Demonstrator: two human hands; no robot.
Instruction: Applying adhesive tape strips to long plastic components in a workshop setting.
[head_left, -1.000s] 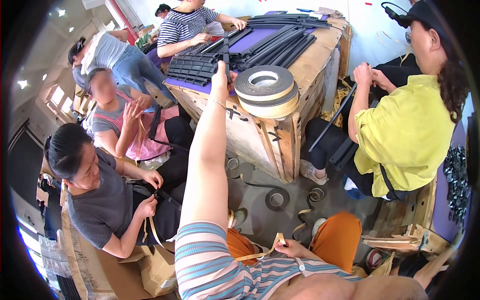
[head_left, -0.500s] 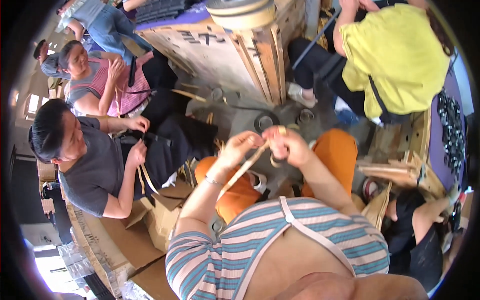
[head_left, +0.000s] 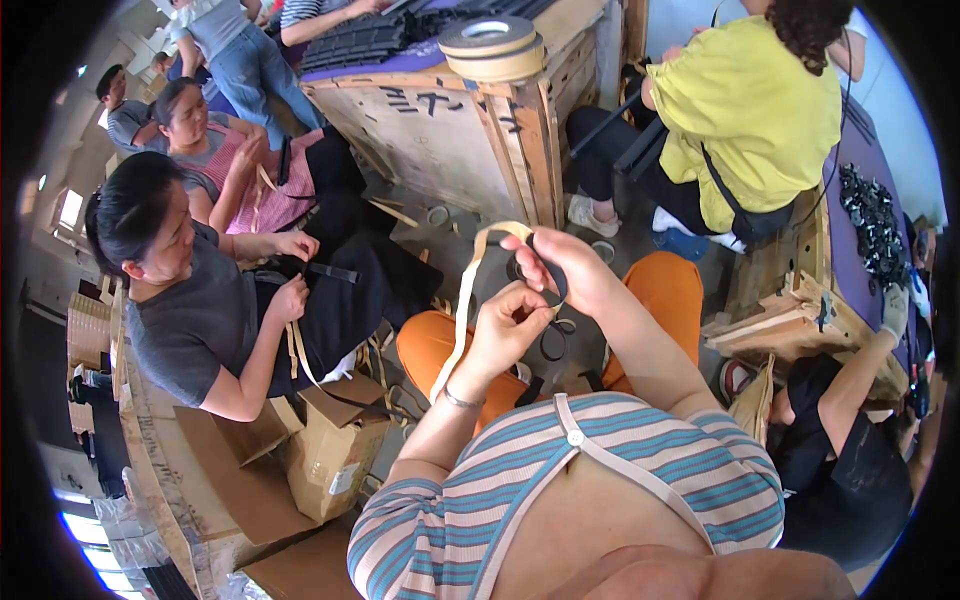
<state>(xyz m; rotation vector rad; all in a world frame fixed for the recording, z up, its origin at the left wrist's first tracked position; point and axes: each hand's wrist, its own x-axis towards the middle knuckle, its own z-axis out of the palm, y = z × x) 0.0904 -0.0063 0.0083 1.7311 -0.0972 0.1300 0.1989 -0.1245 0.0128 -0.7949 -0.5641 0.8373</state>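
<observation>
A long cream and black strip of tape (head_left: pixel 466 300) runs through both my hands in front of my lap. My right hand (head_left: pixel 570 262) is curled around it, and the cream side arches up over its fingers and drops past my left wrist. My left hand (head_left: pixel 508 325) is closed in a pinch just below, near the strip's dark part; its fingertips partly hide what they grip. A small dark loop (head_left: pixel 556 342) hangs under my hands. Both hands are above my orange trouser legs (head_left: pixel 655 305).
Tape rolls (head_left: pixel 490 50) sit on a wooden crate (head_left: pixel 430 140) ahead. Opened cardboard boxes (head_left: pixel 335 460) stand at my left beside a seated person in grey (head_left: pixel 200 320). Someone in yellow (head_left: pixel 750 110) sits ahead right. A purple-topped bench (head_left: pixel 840 240) holds black parts; a gloved co-worker reaches there.
My left hand has moved down and right, below my right hand. The strip, earlier drawn straight along my left forearm, now arches up over my right fingers. My view has shifted slightly.
</observation>
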